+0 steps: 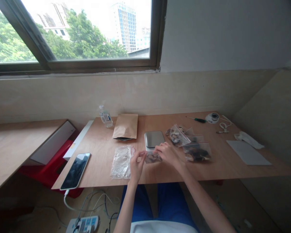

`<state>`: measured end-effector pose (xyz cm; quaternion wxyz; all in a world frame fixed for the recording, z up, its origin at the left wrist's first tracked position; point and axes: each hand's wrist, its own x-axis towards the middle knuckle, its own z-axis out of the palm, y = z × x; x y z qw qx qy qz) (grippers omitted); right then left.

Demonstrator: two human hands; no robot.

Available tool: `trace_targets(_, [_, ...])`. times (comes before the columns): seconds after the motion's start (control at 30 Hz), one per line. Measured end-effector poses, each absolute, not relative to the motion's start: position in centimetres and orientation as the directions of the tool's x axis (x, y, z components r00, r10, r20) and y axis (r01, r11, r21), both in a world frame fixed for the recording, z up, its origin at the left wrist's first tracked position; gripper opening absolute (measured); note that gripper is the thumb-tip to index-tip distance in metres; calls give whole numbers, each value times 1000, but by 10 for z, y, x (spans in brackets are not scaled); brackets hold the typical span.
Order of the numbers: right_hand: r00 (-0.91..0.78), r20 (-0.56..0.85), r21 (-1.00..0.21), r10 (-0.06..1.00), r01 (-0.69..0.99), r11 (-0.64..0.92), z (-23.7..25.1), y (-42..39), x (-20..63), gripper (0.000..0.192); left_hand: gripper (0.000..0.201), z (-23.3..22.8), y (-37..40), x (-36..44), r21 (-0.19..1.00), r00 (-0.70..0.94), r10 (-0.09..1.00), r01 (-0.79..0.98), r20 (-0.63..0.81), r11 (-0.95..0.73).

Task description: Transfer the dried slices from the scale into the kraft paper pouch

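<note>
A small clear zip bag [152, 158] with brownish contents lies between my hands, at the near edge of a small digital scale [154, 138] with a metal plate. My left hand [137, 164] pinches the bag's top left corner. Bent over its right side, the fingers of my right hand [167, 153] grip the other top corner. A stack of flat clear zip bags [121, 162] is just left of my left hand. Beyond my right hand lie several filled zip bags [197, 151], one with dark contents.
On the wooden table [218, 168] are a brown paper pouch [126, 126], a water bottle [106, 116], a plugged-in phone [75, 171], a screwdriver [199, 120], a dome camera [212, 117] with its cable, and a white sheet [248, 152]. A power strip [83, 224] sits below.
</note>
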<state>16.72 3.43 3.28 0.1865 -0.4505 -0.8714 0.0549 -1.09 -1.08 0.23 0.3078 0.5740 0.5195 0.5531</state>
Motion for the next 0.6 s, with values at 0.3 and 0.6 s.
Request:
trace_targets(0.3, [-548, 300, -294, 781, 726, 622, 35, 36, 173, 19, 20, 2, -4, -9, 966, -152, 962, 162, 227, -202])
trace_targets(0.6, [-451, 344, -371, 824, 741, 560, 23, 38, 199, 20, 23, 1, -7, -3, 981, -176, 969, 115, 175, -157])
